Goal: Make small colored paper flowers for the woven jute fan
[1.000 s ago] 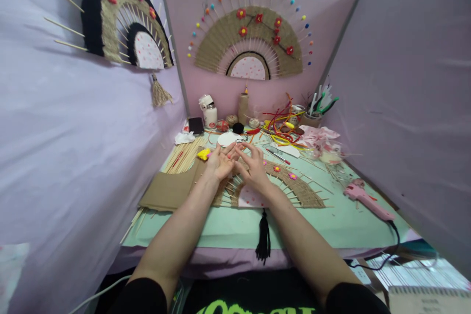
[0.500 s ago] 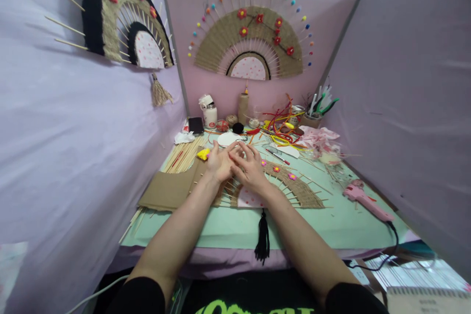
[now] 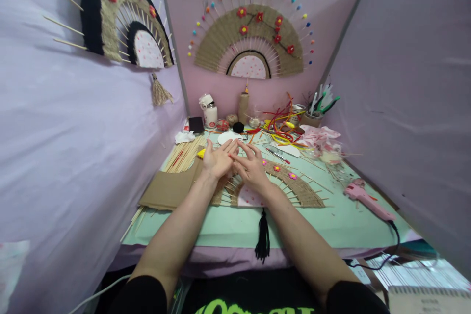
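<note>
My left hand (image 3: 220, 158) is turned palm up above the table, its fingers spread and nothing visible in the palm. Over its fingers lies my right hand (image 3: 251, 166), palm down, fingers apart and touching the left fingers. Beneath both hands is a woven fan (image 3: 303, 191) with pink flowers, thin sticks and a pale dotted centre, partly hidden by them. A black tassel (image 3: 262, 236) hangs from the fan's lower edge. Left of the hands lie brown cardboard (image 3: 171, 189) and a small yellow piece (image 3: 201, 153), partly covered by my left hand.
A pink glue gun (image 3: 370, 201) with a cable lies at the right. Thin sticks (image 3: 184, 154) are piled at the left. At the back stand a white bottle (image 3: 210, 114), coloured pipe cleaners (image 3: 283, 130) and a pot with pliers (image 3: 312, 118). Purple partitions enclose the table.
My left hand has shifted slightly left and covers more of the yellow piece. My right hand stays over its fingers with little change.
</note>
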`<state>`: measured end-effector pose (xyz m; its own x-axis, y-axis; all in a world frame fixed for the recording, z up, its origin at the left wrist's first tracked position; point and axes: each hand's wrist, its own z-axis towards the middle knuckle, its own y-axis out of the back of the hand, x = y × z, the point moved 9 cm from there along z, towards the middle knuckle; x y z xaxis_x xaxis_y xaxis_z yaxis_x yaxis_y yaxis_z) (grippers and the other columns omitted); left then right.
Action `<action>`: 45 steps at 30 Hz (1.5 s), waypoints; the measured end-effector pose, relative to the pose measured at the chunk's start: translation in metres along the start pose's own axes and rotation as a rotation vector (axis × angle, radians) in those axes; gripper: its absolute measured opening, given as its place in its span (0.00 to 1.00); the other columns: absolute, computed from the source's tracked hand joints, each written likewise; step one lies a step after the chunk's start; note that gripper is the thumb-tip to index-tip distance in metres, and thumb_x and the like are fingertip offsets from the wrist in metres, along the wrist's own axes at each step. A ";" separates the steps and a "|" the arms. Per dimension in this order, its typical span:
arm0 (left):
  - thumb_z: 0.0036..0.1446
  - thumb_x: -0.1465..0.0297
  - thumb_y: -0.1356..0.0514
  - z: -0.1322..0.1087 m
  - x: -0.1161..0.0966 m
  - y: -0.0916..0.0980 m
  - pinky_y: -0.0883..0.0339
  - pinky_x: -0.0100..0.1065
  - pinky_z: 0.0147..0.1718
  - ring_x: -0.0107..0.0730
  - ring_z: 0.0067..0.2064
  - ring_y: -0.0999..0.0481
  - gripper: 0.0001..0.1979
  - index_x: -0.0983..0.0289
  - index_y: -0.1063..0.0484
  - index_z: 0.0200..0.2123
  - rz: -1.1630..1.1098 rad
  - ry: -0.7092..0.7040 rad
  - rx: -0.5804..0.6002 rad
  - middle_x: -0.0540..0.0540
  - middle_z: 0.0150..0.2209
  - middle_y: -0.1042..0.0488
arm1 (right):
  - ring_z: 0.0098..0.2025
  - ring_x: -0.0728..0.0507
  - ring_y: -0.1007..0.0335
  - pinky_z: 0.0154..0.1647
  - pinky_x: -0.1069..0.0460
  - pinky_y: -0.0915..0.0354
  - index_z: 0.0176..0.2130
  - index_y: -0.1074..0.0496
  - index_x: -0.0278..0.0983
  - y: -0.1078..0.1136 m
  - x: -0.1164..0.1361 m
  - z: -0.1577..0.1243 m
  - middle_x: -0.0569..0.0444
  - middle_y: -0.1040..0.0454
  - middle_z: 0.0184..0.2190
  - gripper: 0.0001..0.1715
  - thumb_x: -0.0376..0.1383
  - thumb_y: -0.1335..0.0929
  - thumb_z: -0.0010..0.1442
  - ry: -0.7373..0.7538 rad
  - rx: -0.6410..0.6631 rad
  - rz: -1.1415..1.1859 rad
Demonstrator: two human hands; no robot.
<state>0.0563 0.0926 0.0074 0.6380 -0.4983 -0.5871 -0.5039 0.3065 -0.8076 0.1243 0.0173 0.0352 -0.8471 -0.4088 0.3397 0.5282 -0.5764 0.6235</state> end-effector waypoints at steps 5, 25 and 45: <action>0.61 0.48 0.61 -0.001 0.015 -0.004 0.28 0.40 0.45 0.45 0.53 0.27 0.37 0.72 0.35 0.55 0.011 0.109 0.013 0.72 0.52 0.29 | 0.65 0.37 0.54 0.64 0.38 0.50 0.54 0.28 0.47 -0.007 -0.001 -0.001 0.54 0.45 0.66 0.21 0.46 0.38 0.64 0.005 0.040 0.008; 0.65 0.53 0.59 0.000 0.021 0.009 0.27 0.34 0.40 0.40 0.45 0.22 0.33 0.74 0.39 0.60 -0.179 0.110 -0.130 0.70 0.51 0.27 | 0.63 0.38 0.51 0.63 0.38 0.50 0.57 0.32 0.46 -0.003 -0.004 -0.001 0.52 0.40 0.63 0.23 0.45 0.40 0.65 0.012 -0.002 0.074; 0.61 0.47 0.60 -0.003 0.018 -0.003 0.28 0.42 0.43 0.45 0.48 0.23 0.37 0.72 0.36 0.56 -0.168 0.132 -0.011 0.71 0.49 0.27 | 0.65 0.36 0.56 0.64 0.37 0.51 0.57 0.31 0.46 -0.005 0.004 -0.002 0.53 0.46 0.66 0.23 0.45 0.38 0.65 0.046 0.067 -0.091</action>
<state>0.0672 0.0802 -0.0007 0.6322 -0.6435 -0.4315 -0.4039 0.2016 -0.8923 0.1184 0.0175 0.0318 -0.8872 -0.3893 0.2478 0.4423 -0.5645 0.6969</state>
